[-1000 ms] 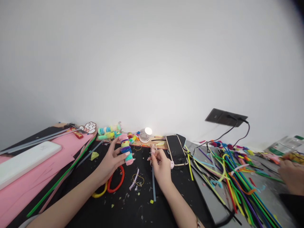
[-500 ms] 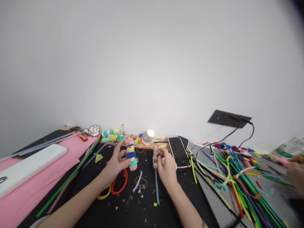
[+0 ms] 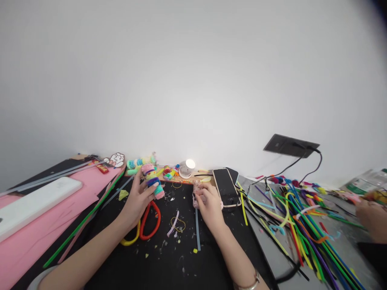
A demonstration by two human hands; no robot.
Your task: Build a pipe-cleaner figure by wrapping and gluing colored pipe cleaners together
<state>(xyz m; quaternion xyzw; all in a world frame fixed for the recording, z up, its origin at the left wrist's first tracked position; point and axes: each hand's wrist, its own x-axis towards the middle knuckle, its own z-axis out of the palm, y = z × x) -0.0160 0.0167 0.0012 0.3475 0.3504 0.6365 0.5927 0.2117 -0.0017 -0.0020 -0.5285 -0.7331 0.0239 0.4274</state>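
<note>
My left hand [image 3: 140,199] is closed around a small striped roll [image 3: 154,182] with fuzzy pink, yellow, purple and teal bands. The roll tilts, its teal and pink end pointing down to the right. Over the dark tabletop, my right hand [image 3: 210,207] has its fingers bent and pinched on a small pale pink object [image 3: 196,195], whose kind I cannot make out. A grey-blue strip [image 3: 198,233] runs toward me from below that object. Just under my left hand lie red and yellow loops [image 3: 150,225], like scissor handles.
More fuzzy rolls [image 3: 140,162] and a lit lamp [image 3: 187,168] stand by the wall. A phone [image 3: 226,186] lies right of my right hand, beside many pipe cleaners [image 3: 305,225]. A white device [image 3: 42,205] rests on pink sheets [image 3: 90,189]. Another person's hand [image 3: 371,217] is far right.
My left hand has moved left and slightly up with the striped roll, which now leans more. My right hand keeps its pinch on the pale pink object. The view has shifted a little.
</note>
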